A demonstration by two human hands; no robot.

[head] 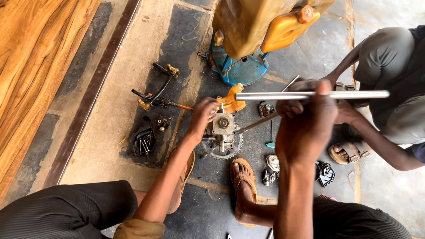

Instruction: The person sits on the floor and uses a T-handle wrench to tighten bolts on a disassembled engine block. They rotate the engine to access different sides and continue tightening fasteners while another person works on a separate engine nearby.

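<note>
Two hands work over a small metal gearbox point(222, 128) that sits on a toothed sprocket point(226, 150) on the floor. Nearest the viewer, the sandalled foot point(242, 186) rests just below the sprocket. The left hand point(202, 116) is clenched on the gearbox's left side, steadying it. The right hand point(305, 128), to the right of the gearbox, grasps a thin rod point(259, 122) whose tip meets the gearbox, and a long steel tube point(310, 94) crosses above its knuckles. If the rod slips off, it could jab the left fingers or tip the gearbox onto the toes. Left of the gearbox lie a tray of bolts point(144, 140) and black hoses point(155, 90); beyond it stand a blue base point(239, 68) and yellow jerrycan point(261, 22). The floor point(310, 44) is oil-stained stone slabs, with a wooden door point(31, 57) far left. Another person point(389, 79) crouches at right.
</note>
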